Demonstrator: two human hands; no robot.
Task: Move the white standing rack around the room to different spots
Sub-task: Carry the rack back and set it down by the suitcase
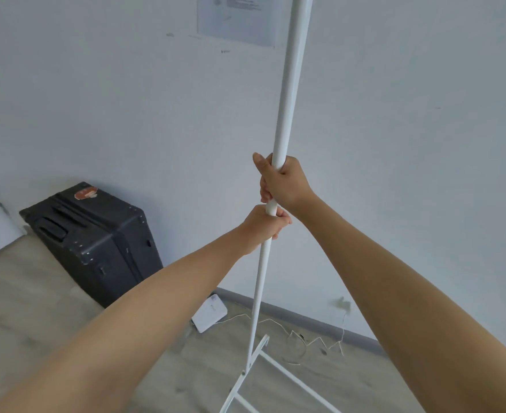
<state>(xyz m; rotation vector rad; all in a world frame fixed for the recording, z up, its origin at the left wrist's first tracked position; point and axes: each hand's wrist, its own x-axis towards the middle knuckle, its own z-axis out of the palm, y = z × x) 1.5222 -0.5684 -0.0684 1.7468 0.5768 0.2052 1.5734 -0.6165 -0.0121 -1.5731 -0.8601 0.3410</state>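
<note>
Both hands are wrapped around the pole of the white standing rack point(287, 93), the right hand point(284, 181) just above the left hand point(265, 226), each grip closed on it. The rack stands on the wood-look floor point(31, 305) close to the pale wall point(394, 144), its base bars spread below. Left of the rack a black suitcase point(97, 242) leans against the wall, with a small white box point(210, 312) and thin cable point(305, 338) between them.

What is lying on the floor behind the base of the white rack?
Behind the white rack base: a flat white box and a thin tangled cable along the wall. The person's arm hides the floor further right.
</note>
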